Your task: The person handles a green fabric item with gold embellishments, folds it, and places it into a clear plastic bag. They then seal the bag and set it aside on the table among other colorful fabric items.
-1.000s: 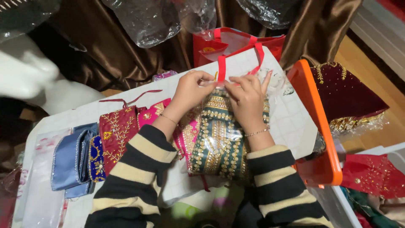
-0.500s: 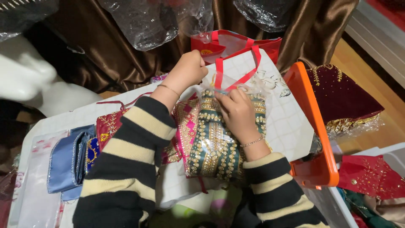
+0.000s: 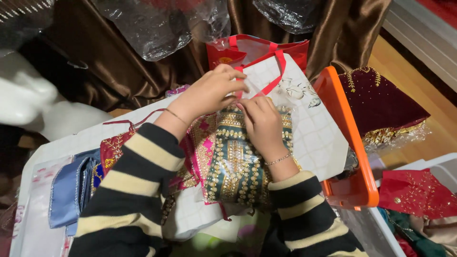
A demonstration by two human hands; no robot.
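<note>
Far left: pale blue satin pouches with silver trim [image 3: 71, 190] lie stacked on the white table [image 3: 71, 143]. Beside them, a red embroidered fabric piece with gold leaf stitching [image 3: 112, 152], partly hidden under the striped sleeve.

Left hand [image 3: 214, 93]: reaches forward across the work, fingers curled together and pinching at the top edge of the clear plastic wrap, right where the red handle [image 3: 273, 78] of the white quilted bag [image 3: 314, 138] crosses. Exactly what lies between the fingertips is hidden; it looks like the plastic edge.

Centre: the dark green folded garment with rows of gold and pearl beadwork [image 3: 235, 166] lies flat in its clear wrap, on top of a pink and gold embroidered piece [image 3: 202, 147] and overlapping the white quilted bag.

Right hand [image 3: 264, 123]: pressed palm down on the upper half of the green garment, fingers bent, tips meeting the left hand at the top edge.

Judgement on technique: the right palm should keep the bundle flat so the beadwork does not slide, while the left works the plastic edge with a light pinch. Pull along the plastic, not upward, to avoid snagging beads or tearing the wrap. Keep the red handle out of the pinch.

Right: an orange plastic tray rim [image 3: 350, 143]; beyond it a maroon velvet cloth with gold border [image 3: 381, 102].
</note>
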